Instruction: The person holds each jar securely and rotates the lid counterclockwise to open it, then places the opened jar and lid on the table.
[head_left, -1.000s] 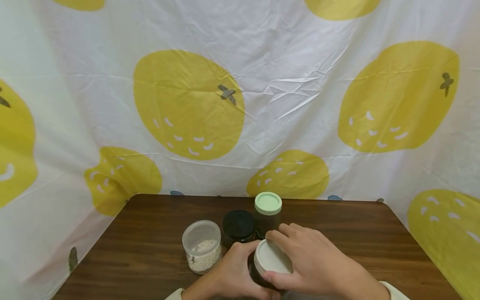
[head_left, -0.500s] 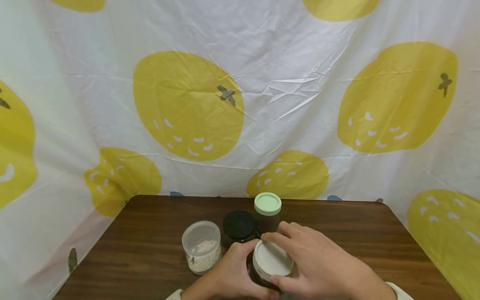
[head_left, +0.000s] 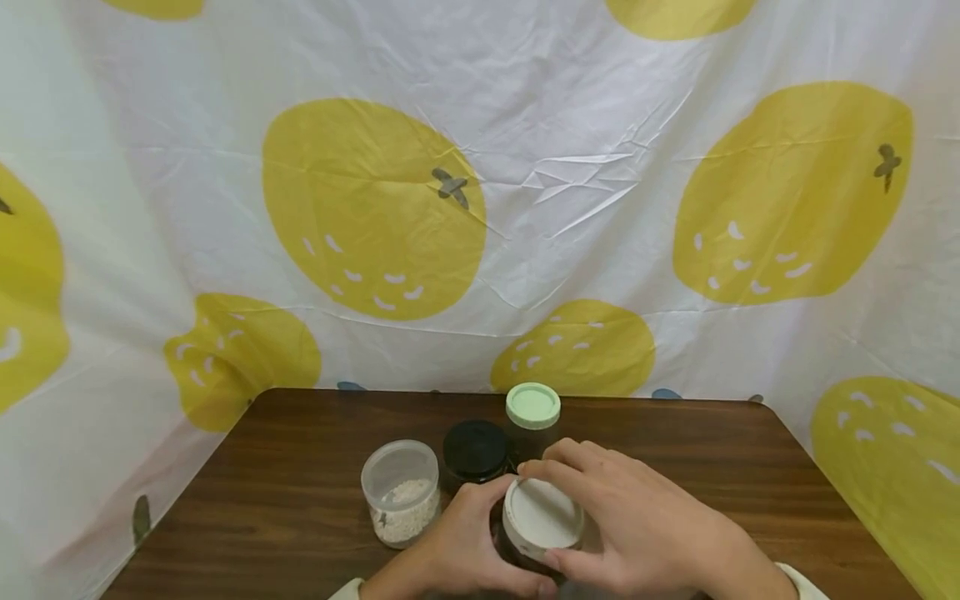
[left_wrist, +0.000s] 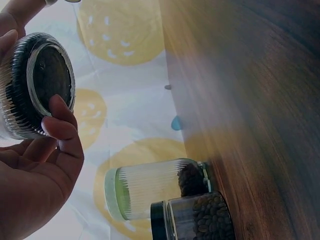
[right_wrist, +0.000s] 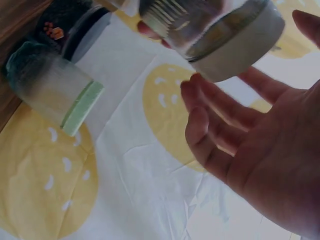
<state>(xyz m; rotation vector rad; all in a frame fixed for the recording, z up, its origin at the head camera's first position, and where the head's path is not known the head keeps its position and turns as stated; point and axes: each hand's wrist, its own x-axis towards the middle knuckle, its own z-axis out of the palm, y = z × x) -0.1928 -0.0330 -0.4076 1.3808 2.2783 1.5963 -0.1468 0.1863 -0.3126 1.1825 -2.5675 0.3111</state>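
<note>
A ribbed glass jar [left_wrist: 30, 95] with dark contents is held up off the table, and its white lid [head_left: 543, 512] faces up. My left hand [head_left: 465, 537] grips the jar's body. In the left wrist view its fingertips reach the jar's base. My right hand [head_left: 637, 521] has its thumb at the lid's near edge and its fingertips at the far edge. The lid looks seated on the jar. In the right wrist view the fingertips touch the lid's side while the palm stays apart from it.
Left of the hands stands a clear open tub [head_left: 403, 492] of pale flakes. Behind them are a black-lidded jar [head_left: 476, 450] of dark beans and a tall green-lidded jar [head_left: 533, 406]. A lemon-print cloth [head_left: 375, 208] hangs behind the wooden table [head_left: 300, 483].
My right hand has turned slightly on the lid, its fingertips shifting left along the far edge and its thumb moving right. My left hand keeps its grip on the jar.
</note>
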